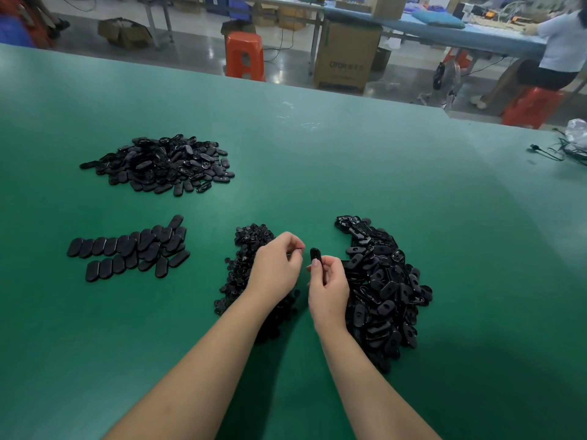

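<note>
A: Right hand?
B: Your right hand [328, 287] pinches a black oval cap [315, 256] upright between thumb and fingers, above the green table [317, 154].
A: Left?
B: Your left hand [276, 265] is just left of the cap, fingers curled, tips together. Can't tell if they grip anything.
A: Around?
B: Heap of small round bits [251, 239] under the left hand, heap of oval caps [387, 281] just right.

Left grip [275, 268]: fingertips curl inward, can't tell if they pinch anything. The grip and its forearm cover much of the small-parts pile [251, 236]. Right grip [328, 289] fingers hide the lower half of the oval piece [315, 255]. Cable bundle [559, 150] is cut off at the right edge.
</note>
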Tool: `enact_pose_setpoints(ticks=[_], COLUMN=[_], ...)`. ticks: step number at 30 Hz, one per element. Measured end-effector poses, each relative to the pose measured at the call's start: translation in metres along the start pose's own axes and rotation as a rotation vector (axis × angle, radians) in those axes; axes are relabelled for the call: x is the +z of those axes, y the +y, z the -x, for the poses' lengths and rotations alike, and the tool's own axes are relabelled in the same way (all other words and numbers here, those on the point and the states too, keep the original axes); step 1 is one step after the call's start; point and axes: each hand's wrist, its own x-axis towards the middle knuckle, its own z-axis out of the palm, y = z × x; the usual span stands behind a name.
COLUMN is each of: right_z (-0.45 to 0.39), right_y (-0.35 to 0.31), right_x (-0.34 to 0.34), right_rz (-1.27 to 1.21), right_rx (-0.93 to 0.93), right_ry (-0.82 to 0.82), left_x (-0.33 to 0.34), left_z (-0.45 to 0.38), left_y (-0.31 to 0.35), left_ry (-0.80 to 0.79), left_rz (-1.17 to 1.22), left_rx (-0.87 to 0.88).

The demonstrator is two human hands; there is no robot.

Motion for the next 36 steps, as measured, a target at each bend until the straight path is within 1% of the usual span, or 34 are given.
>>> enact_pose_setpoints(ticks=[3, 6, 9, 11, 14, 16, 19, 23, 29, 36], right_z=[0.000, 0.000, 0.000, 0.000, 0.001, 0.001, 0.000, -0.002, 0.000, 0.000], right_y=[0.001, 0.003, 0.004, 0.002, -0.001, -0.001, 0.002, 0.004, -0.002, 0.001], right_x=[0.000, -0.002, -0.003, -0.003, -0.002, -0.001, -0.002, -0.001, -0.002, -0.001], right_rz=[-0.023, 0.008, 0.046, 0.054, 0.040, 0.031, 0.095, 0.072, -0.093, -0.042], right_rx=[0.004, -0.014, -0.025, -0.028, -0.018, 0.000, -0.051, -0.006, 0.067, 0.074], right_ry=[-0.036, -0.077, -0.079, -0.066, -0.037, -0.033, 0.016, 0.019, -0.015, -0.013], left_x=[0.007, 0.008, 0.007, 0.006, 0.003, 0.003, 0.005, 0.009, 0.010, 0.013], left_z=[0.000, -0.001, -0.001, 0.000, -0.004, -0.005, -0.002, 0.000, -0.001, -0.001], left_y=[0.005, 0.005, 0.005, 0.006, 0.003, -0.002, -0.009, -0.013, -0.014, -0.013], left_ry=[-0.048, -0.078, -0.140, -0.107, -0.043, -0.081, -0.133, -0.098, -0.046, -0.030], left_rz=[0.014, 0.004, -0.032, -0.031, 0.073, 0.112, 0.203, 0.344, 0.369, 0.323], left_rx=[0.002, 0.027, 0.065, 0.069, 0.013, -0.025, -0.101, -0.218, -0.281, -0.310])
